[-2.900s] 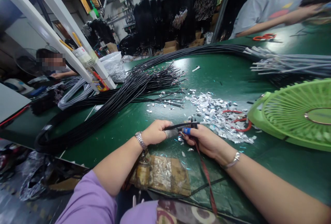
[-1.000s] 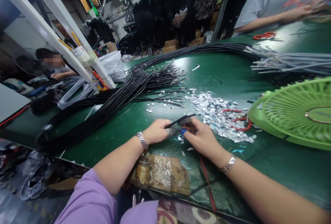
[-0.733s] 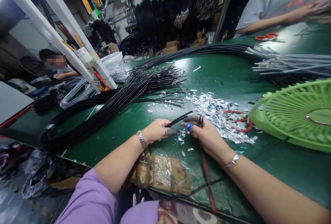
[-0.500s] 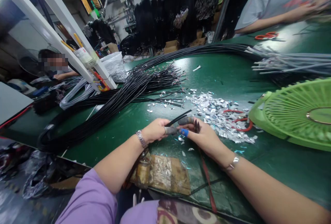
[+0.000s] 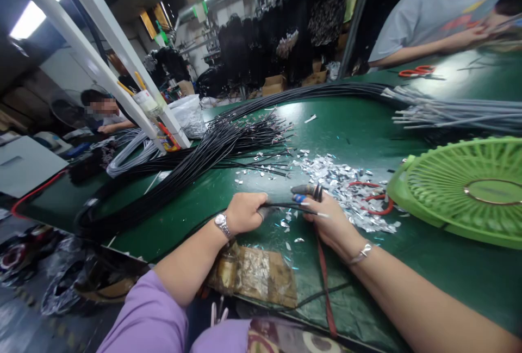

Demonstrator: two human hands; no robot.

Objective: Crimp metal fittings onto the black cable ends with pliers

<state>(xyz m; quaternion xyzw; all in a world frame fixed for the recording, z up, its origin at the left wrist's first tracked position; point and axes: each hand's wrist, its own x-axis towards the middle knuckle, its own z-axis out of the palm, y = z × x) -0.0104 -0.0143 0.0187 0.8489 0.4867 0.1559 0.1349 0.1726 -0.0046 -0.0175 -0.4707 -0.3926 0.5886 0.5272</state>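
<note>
My left hand (image 5: 244,212) is closed on a thin black cable (image 5: 285,206) at the near edge of the green table (image 5: 228,190). That cable runs to the right, past my right hand (image 5: 330,220). My right hand is closed on a small cutting tool (image 5: 314,192) with a long red handle that trails toward me. Blue and grey finger covers show on its thumb and forefinger. A heap of silver foil scraps (image 5: 346,179) lies just beyond my right hand.
A big bundle of black cables (image 5: 196,162) crosses the table from left to far right. Grey cables (image 5: 457,113) lie at the back right, a green fan grille (image 5: 465,190) at right. Red scissors (image 5: 416,72) lie near another person (image 5: 428,21). A white post (image 5: 106,64) stands at left.
The cable end that pointed up and right now lies flat, drawn rightward past my right hand. My right hand has shifted slightly right, and the view has dropped a little.
</note>
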